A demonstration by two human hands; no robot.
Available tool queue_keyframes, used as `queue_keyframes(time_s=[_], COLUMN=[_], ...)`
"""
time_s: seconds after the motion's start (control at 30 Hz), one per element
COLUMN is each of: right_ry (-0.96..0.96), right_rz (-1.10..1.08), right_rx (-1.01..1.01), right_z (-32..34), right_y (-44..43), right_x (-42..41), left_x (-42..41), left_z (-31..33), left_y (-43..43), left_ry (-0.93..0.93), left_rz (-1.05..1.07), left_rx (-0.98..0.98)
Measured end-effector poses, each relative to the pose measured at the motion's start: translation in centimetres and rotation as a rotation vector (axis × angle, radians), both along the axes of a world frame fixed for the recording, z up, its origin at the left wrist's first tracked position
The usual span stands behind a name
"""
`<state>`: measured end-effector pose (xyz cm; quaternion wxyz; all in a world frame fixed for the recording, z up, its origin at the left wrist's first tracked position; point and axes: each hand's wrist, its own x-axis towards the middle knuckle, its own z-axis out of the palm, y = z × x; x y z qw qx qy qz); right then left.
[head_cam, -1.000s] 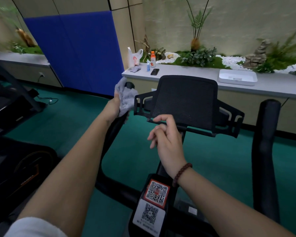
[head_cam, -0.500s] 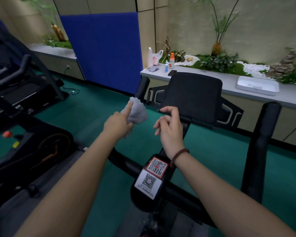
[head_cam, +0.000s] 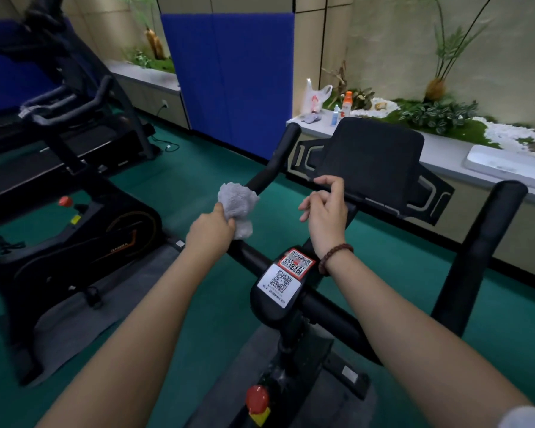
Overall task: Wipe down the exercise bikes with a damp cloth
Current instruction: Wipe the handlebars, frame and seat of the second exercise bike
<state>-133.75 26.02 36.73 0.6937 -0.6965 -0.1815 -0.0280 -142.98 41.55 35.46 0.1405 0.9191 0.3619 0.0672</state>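
Note:
A black exercise bike (head_cam: 291, 310) stands right in front of me, with QR stickers on its stem. My left hand (head_cam: 212, 231) grips a crumpled grey cloth (head_cam: 238, 205) pressed against the lower part of the left handlebar (head_cam: 275, 162). My right hand (head_cam: 325, 208) rests on the lower edge of the black tablet holder (head_cam: 371, 159), thumb and fingers pinching it. The right handlebar (head_cam: 482, 248) rises untouched at the right. A red knob (head_cam: 257, 396) sits low on the frame.
A second black bike (head_cam: 74, 242) stands on a grey mat at the left, a treadmill (head_cam: 28, 143) behind it. Past the handlebars runs a grey ledge (head_cam: 445, 149) holding bottles, a bag, a white tray and plants. Blue padded panel at the back, green floor all around.
My left hand with the cloth has slid down the left handlebar from its top toward the stem. My right hand stays on the tablet holder. My view has swung left.

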Motion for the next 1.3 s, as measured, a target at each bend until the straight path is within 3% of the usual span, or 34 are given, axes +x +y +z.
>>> queue_keyframes(time_s=[0.13, 0.3, 0.4, 0.47, 0.53, 0.6, 0.67, 0.77, 0.83, 0.9, 0.97, 1.1, 1.3], right_ry=[0.004, 0.065, 0.131, 0.161, 0.21, 0.265, 0.265, 0.075, -0.142, -0.342, -0.464, -0.634, -0.601], right_rz=[0.006, -0.022, -0.058, 0.062, 0.352, 0.566, 0.537, 0.177, -0.075, -0.191, -0.126, 0.289, 0.075], right_rx=[0.001, 0.075, 0.122, 0.037, -0.114, -0.166, -0.111, -0.201, -0.475, -0.757, -0.904, -1.07, -1.098], right_z=[-0.1, 0.8, 2.1, 3.1, 3.8, 3.6, 3.3, 3.6, 3.6, 3.3, 2.7, 0.5, 0.3], right_y=[-0.2, -1.1, -3.3, -5.0, -5.9, -6.0, -6.0, -7.3, -8.4, -8.9, -8.2, -6.1, -7.1], right_x=[-0.3, -0.6, -0.4, -0.9, -2.2, -3.3, -3.4, -1.6, -0.1, 0.6, 0.3, -1.0, 3.5], left_x=[-2.9, -4.8, -4.6, -4.3, -3.4, -2.3, -1.6, -1.5, -1.9, -2.1, -2.0, -1.3, -1.1], left_z=[1.5, 2.3, 4.1, 5.3, 6.2, 6.6, 6.6, 5.9, 4.9, 3.5, 2.2, 1.0, 0.1], left_y=[-4.6, -7.9, -7.7, -8.1, -9.6, -11.4, -12.4, -11.5, -10.9, -11.1, -11.8, -12.3, -12.7], left_ry=[0.018, -0.181, -0.313, -0.51, -0.618, -0.552, -0.423, -0.441, -0.444, -0.437, -0.456, -0.623, -0.629], left_rz=[-0.091, -0.176, -0.125, -0.073, -0.129, -0.363, -0.552, -0.509, -0.34, -0.258, -0.246, -0.13, -0.122], left_rx=[0.12, -0.217, -0.357, -0.342, -0.302, -0.386, -0.541, -0.64, -0.478, -0.367, -0.366, -0.335, -0.208])
